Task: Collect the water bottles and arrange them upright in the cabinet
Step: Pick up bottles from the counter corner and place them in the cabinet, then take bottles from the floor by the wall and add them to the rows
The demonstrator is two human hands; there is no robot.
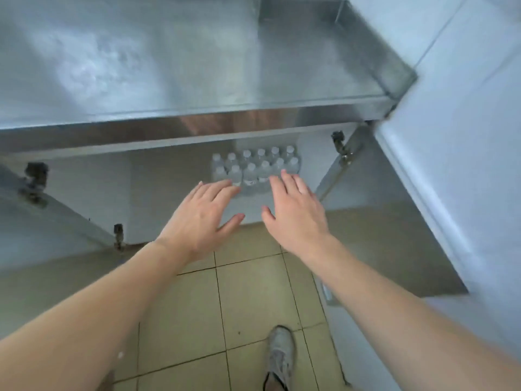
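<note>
Several clear water bottles [255, 169] with white caps stand upright in two rows on the white floor of the open cabinet [169, 176], under a steel counter. My left hand [201, 214] reaches toward them with straight, spread fingers; its fingertips are near the front-left bottles. My right hand [296, 210] is stretched out beside it, fingers straight, tips at the front-right bottles. Neither hand holds anything. Whether the fingertips touch the bottles I cannot tell.
The steel counter top [169, 66] juts out above the cabinet. Both cabinet doors stand open: left door [48, 227], right door [380, 221]. A white wall [465, 108] is at the right. Beige floor tiles [245, 300] and my grey shoe [279, 359] are below.
</note>
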